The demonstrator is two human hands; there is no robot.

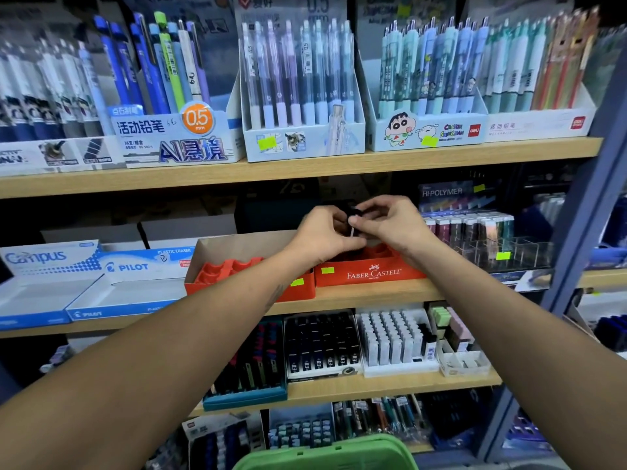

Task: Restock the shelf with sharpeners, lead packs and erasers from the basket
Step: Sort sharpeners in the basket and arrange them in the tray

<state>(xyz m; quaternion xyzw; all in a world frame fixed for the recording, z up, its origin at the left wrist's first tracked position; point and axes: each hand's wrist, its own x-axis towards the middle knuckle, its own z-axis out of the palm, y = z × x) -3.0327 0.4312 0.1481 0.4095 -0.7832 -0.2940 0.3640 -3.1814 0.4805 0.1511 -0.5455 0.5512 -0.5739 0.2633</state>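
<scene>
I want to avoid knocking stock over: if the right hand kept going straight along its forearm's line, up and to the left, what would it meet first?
The right hand already meets the small dark item and the left hand gripping it. Beyond them lies the dark shelf back; depth there is unclear.

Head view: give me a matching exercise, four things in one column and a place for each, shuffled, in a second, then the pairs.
Things:
1. Faber-Castell box
2. Pilot box
3. green basket
4. 0.5 sticker

Places:
A. bottom edge of the view
B. top shelf, left of centre
C. middle shelf, under the hands
D. middle shelf, beside the Campus box

Pairs: 1-C, 2-D, 3-A, 4-B
</scene>
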